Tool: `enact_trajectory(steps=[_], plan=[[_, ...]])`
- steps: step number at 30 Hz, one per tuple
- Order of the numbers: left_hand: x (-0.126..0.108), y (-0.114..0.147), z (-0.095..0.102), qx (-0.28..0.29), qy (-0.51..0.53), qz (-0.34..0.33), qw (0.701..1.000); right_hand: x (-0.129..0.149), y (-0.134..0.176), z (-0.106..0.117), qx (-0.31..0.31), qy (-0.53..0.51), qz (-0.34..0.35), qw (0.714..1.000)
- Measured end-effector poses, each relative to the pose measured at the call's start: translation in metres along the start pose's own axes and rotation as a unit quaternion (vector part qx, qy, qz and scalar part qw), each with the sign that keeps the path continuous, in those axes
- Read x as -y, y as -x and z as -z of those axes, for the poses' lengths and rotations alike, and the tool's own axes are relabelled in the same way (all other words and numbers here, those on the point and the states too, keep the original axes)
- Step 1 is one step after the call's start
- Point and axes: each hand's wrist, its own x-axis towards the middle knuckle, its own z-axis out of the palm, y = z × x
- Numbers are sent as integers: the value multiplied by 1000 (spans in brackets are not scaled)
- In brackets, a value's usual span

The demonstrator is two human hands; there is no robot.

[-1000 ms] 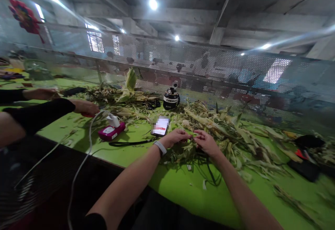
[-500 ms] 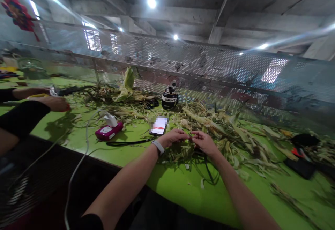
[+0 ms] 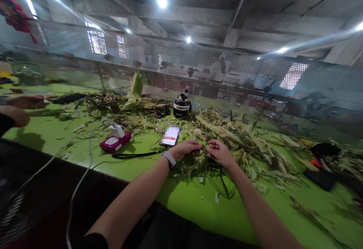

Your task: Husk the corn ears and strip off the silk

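My left hand point(image 3: 188, 148) and my right hand point(image 3: 219, 152) meet fingertip to fingertip over a heap of leafy plant scraps point(image 3: 195, 166). Each is closed in a pinch. Something small and thin sits between the fingers, too small to make out. A pale band circles my left wrist. Just beyond my left hand lies a phone point(image 3: 170, 135) with a lit screen. Dry corn husks and stalks point(image 3: 227, 128) pile up behind and to the right of my right hand. A dark cord point(image 3: 225, 184) loops below it on the green table point(image 3: 198, 211).
A magenta power strip point(image 3: 115, 142) with a white plug and grey cable stands at left. A black jug point(image 3: 182, 105) marked ENERGY stands behind the phone. Another person's hands point(image 3: 25, 103) are at the far left. A perforated metal screen point(image 3: 241, 71) runs along the back.
The view has shifted slightly, so the scene sits a little further left. The other person's hands have drawn back leftward. My hands stay pinched together in nearly the same place.
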Motion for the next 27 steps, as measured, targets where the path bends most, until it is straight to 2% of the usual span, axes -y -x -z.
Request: enact_trajectory(steps=[7,19,27], plan=[[2,-1,1,-9,-23,7,1000,-1,-1,-1,4,0,-1,1000],[8,-4,4,2,-41,6,999,17,7,-10,12,-48,-47,998],[5,0,1,-8,-61,14,998,17,6,-11,-7,-14,-83,996]])
